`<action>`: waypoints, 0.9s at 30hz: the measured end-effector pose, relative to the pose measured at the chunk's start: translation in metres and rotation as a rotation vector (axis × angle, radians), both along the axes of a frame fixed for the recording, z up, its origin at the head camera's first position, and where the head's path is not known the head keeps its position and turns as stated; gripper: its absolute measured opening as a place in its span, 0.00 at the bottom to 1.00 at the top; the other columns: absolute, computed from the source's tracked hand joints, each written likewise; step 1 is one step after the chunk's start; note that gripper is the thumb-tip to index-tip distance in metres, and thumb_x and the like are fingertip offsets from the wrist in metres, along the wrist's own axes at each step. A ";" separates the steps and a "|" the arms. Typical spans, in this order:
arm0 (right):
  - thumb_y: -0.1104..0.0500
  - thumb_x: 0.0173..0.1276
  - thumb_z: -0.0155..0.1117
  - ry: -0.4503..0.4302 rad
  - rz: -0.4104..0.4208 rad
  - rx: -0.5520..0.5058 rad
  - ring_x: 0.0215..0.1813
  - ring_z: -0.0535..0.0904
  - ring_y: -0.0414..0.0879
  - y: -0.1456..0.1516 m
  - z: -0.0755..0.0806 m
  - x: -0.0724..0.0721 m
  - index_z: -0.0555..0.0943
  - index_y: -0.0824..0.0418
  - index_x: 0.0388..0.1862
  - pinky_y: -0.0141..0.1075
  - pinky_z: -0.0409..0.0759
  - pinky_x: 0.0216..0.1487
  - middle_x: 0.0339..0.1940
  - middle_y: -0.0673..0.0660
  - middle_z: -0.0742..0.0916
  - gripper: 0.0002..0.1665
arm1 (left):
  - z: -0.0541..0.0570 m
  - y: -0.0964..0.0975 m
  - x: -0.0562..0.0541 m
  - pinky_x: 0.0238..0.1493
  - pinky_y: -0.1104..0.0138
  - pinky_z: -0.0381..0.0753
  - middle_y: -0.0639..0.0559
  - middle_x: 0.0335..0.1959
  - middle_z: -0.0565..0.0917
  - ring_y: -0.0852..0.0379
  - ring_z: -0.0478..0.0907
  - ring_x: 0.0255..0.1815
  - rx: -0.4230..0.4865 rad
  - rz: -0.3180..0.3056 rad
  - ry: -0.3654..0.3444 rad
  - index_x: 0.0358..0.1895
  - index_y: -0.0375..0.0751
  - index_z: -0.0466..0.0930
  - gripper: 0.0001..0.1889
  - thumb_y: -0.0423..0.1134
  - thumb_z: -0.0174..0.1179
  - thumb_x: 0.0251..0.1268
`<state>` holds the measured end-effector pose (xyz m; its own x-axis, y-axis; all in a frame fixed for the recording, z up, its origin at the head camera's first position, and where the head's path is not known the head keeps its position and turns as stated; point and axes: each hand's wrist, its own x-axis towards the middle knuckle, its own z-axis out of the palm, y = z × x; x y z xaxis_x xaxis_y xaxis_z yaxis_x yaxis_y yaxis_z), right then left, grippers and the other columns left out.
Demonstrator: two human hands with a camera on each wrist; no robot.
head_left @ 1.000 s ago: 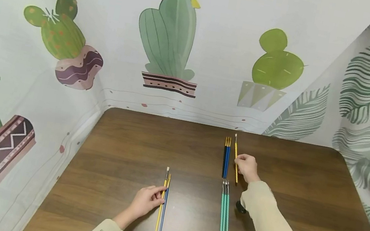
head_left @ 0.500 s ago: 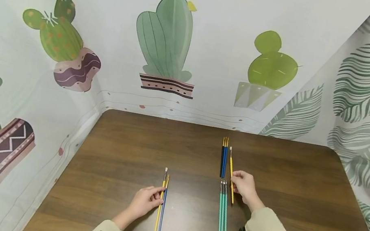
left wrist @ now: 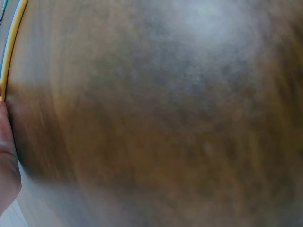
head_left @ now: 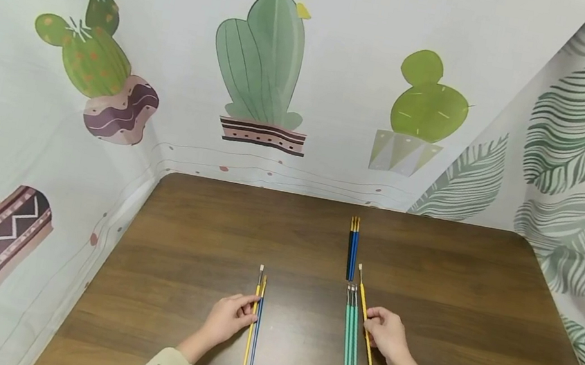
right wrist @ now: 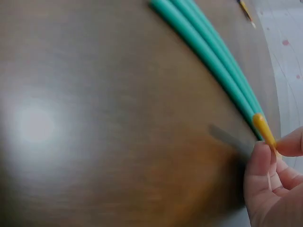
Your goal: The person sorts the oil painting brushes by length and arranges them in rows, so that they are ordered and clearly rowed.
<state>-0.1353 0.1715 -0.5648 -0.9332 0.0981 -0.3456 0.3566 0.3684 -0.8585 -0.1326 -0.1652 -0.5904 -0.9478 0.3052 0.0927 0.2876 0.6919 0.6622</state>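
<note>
My right hand (head_left: 387, 336) pinches a yellow-handled paintbrush (head_left: 364, 299), its pale bristles pointing away and its handle slanting down to the right. In the right wrist view, the yellow handle end (right wrist: 262, 127) shows between thumb and finger. To its left lie several green-handled paintbrushes (head_left: 350, 349) side by side. My left hand (head_left: 229, 318) holds another yellow paintbrush (head_left: 248, 344) and a blue one (head_left: 254, 345), thumb and index finger at the middle of the handles. In the left wrist view, only the thumb (left wrist: 7, 161) and part of the yellow handle (left wrist: 12, 42) appear.
Behind the green brushes lies a group of dark and blue paintbrushes (head_left: 352, 252) with gold tips. All rest on a brown wooden table (head_left: 192, 217). Cloth printed with cacti (head_left: 269, 61) hangs at the table's back and left side, with leaf prints at the right.
My right hand has drawn the yellow paintbrush toward me, from beside the blue brushes to beside the green ones. My left hand stays on its two brushes. The head view shifted slightly.
</note>
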 end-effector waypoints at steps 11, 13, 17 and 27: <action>0.70 0.49 0.54 0.056 0.019 0.166 0.14 0.70 0.41 -0.001 0.002 0.032 0.76 0.72 0.37 0.31 0.71 0.15 0.16 0.52 0.77 0.13 | 0.002 0.000 0.000 0.24 0.78 0.69 0.62 0.21 0.71 0.73 0.65 0.21 0.002 0.004 0.000 0.47 0.40 0.78 0.19 0.38 0.64 0.49; 0.70 0.49 0.54 0.064 0.029 0.188 0.14 0.70 0.41 0.000 0.001 0.035 0.76 0.72 0.36 0.31 0.71 0.15 0.16 0.52 0.76 0.13 | 0.001 0.000 0.000 0.24 0.78 0.69 0.62 0.21 0.71 0.73 0.66 0.21 0.001 0.005 0.004 0.47 0.40 0.78 0.19 0.38 0.64 0.49; 0.69 0.48 0.55 0.074 0.059 0.234 0.13 0.70 0.41 0.000 0.001 0.039 0.76 0.71 0.37 0.30 0.70 0.14 0.14 0.51 0.76 0.14 | -0.001 0.000 0.000 0.24 0.78 0.69 0.62 0.21 0.71 0.72 0.66 0.21 0.010 -0.001 0.020 0.47 0.40 0.78 0.19 0.37 0.64 0.48; 0.68 0.49 0.58 0.093 0.125 0.371 0.14 0.69 0.40 -0.001 0.002 0.040 0.77 0.67 0.37 0.31 0.66 0.20 0.11 0.49 0.75 0.14 | -0.002 0.000 0.000 0.23 0.78 0.69 0.63 0.20 0.71 0.73 0.66 0.20 0.007 -0.008 0.042 0.46 0.40 0.78 0.18 0.38 0.64 0.48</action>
